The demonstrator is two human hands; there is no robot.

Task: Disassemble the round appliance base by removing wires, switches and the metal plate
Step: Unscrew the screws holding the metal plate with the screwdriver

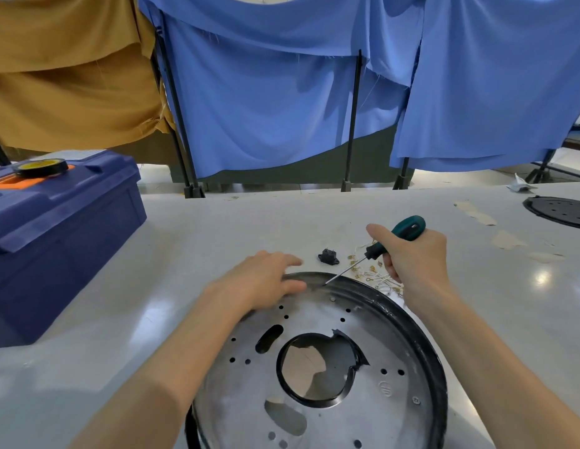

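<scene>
Right hand [411, 257] gripping screwdriver [371, 251], left hand [262, 280] flat on base rim [424, 335], toolbox [65, 222] (closed, tape roll [42, 166] atop)

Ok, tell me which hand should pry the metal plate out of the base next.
Right, most likely. The right hand grips the screwdriver, its tip at the far seam between the metal plate and the black rim. The left hand rests on that rim, steadying it, with no tool.
</scene>
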